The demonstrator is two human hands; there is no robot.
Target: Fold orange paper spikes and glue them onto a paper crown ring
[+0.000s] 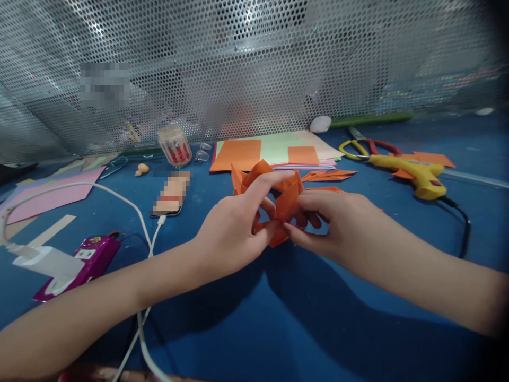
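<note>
Both hands grip an orange folded-paper piece (288, 201) with pointed flaps and a hollow middle, held above the blue table. My left hand (238, 228) is closed on its left and lower side, the index finger curving over the top and the thumb pressed at the bottom. From the right, my right hand (330, 220) pinches the lower right part between thumb and fingers. Fingers hide some of the folds. Just behind lie folded orange paper strips (330, 175).
A yellow glue gun (409, 170) and scissors (358, 148) lie at right. Stacked coloured paper (274, 143) is at the back. To the left are a jar (175, 146), a phone (173, 193), a purple power strip (99, 252) and a white cable (139, 212). Perforated metal (254, 69) closes the back.
</note>
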